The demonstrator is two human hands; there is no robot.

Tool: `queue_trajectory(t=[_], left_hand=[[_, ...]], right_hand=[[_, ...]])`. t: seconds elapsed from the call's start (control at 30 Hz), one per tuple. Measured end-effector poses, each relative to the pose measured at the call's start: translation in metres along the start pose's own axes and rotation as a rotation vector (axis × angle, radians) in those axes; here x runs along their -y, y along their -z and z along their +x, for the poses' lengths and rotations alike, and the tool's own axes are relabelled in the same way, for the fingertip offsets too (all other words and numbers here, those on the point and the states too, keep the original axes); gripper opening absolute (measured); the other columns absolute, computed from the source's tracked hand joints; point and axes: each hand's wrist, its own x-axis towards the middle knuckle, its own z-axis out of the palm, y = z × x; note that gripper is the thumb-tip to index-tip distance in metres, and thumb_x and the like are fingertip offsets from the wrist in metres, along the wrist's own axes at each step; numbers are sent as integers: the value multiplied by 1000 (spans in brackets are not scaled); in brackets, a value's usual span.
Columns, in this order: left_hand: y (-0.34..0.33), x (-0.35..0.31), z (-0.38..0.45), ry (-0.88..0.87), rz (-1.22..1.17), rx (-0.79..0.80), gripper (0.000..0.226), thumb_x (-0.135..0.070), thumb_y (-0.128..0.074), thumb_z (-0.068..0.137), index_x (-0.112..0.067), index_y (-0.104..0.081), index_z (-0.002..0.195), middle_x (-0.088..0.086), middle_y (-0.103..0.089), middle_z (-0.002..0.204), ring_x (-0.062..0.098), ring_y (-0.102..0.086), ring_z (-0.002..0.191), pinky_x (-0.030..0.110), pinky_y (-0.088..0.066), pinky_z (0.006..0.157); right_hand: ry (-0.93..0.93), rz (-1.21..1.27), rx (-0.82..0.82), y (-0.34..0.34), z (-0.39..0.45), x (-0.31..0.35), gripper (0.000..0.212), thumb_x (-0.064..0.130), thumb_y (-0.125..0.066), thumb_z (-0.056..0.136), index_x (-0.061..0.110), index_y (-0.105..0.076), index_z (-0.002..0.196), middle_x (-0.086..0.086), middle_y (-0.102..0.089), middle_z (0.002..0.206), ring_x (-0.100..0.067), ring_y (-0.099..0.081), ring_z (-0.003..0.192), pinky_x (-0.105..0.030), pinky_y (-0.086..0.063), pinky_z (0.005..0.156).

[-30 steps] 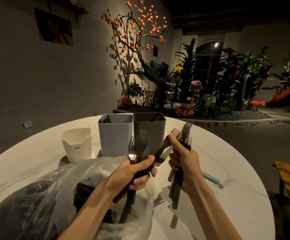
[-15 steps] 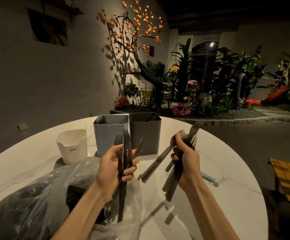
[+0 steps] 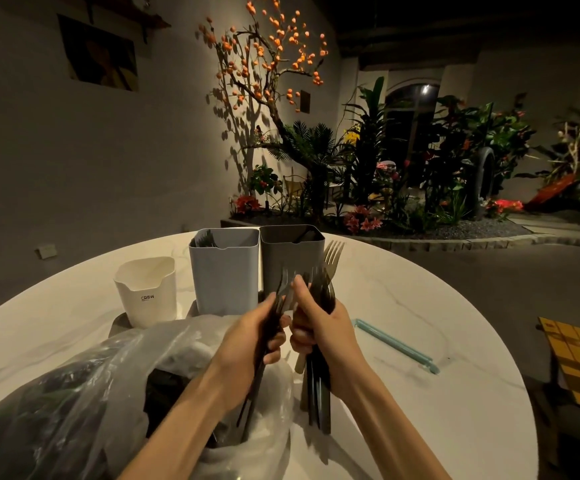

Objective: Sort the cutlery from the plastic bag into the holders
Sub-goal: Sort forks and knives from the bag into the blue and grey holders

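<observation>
Cutlery (image 3: 319,296) is split between both hands, held upright over the table (image 3: 420,341), just short of the holders.

Head view: left hand (image 3: 247,344) curls round a few dark pieces whose handles hang into the plastic bag (image 3: 115,382) below it. Right hand (image 3: 326,334) grips a thicker bundle of forks, tines up, its thumb reaching to the left bundle. Hands nearly touch.

Likely step: pass matching forks across. Pull one piece at a time, tines aligned, and keep the grip tight: the thin, smooth handles probably slip.

Beyond the hands: grey holder (image 3: 292,261) and pale blue holder (image 3: 224,271), tall, square, matte. Left of them, a short white cup (image 3: 146,292). Bag is crinkly clear film.
</observation>
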Motion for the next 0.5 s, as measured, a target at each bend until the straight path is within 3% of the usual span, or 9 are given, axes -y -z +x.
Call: queue_trajectory(t=[0.1,0.23,0.4,0.5], left_hand=[[-9,4,-1,-70,164,-110,33,-34,-41,106,-18,-70,101,-3,-46,69,8,-40,62,24,-36,56],[-10,7,-2,-88,172,-121,35,-31,-39,107,-36,-73,114,-3,-58,79,9,-46,72,25,-38,64],[-15,4,-3,-63,57,-100,41,-42,-39,103,-27,-73,120,7,-73,109,12,-66,96,27,-47,83],[-12,2,-4,-67,8,-58,50,-52,-38,97,-23,-74,119,16,-69,121,19,-61,112,33,-44,94]], right_hand=[[50,-75,-49,-4,-1,-3,29,36,-82,76,17,-71,95,6,-50,55,-7,-44,45,-21,-38,45],[70,-91,-107,-3,0,-9,19,25,-80,83,15,-74,98,5,-56,56,-7,-48,46,-21,-40,44],[84,-62,-242,-2,5,-12,20,27,-74,90,10,-73,101,3,-54,59,-6,-45,45,-18,-38,43],[102,-7,-288,-1,6,-11,19,28,-72,91,14,-72,103,2,-56,64,-5,-45,48,-17,-38,44]])
